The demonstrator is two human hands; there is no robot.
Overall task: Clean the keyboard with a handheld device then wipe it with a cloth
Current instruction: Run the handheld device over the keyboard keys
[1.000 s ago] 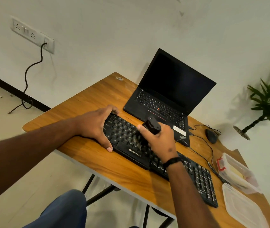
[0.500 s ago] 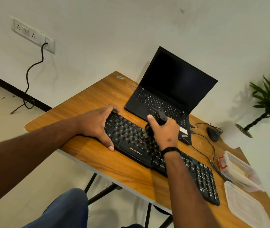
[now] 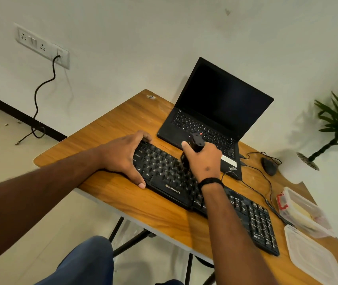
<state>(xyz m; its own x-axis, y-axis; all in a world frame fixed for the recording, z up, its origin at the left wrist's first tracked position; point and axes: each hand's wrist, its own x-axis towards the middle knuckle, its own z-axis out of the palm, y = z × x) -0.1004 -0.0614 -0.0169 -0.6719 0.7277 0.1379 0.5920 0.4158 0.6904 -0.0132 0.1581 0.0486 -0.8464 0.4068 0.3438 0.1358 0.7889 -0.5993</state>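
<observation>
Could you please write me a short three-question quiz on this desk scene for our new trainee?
1. True or false: the left hand grips the left end of the keyboard.
2. What does the right hand hold over the keys? A) a cloth B) a black handheld device C) the mouse
3. Fill in: the open laptop stands ____ the keyboard, its screen dark.

Key
1. True: thumb at the near edge, fingers over the far edge.
2. B
3. behind
</observation>
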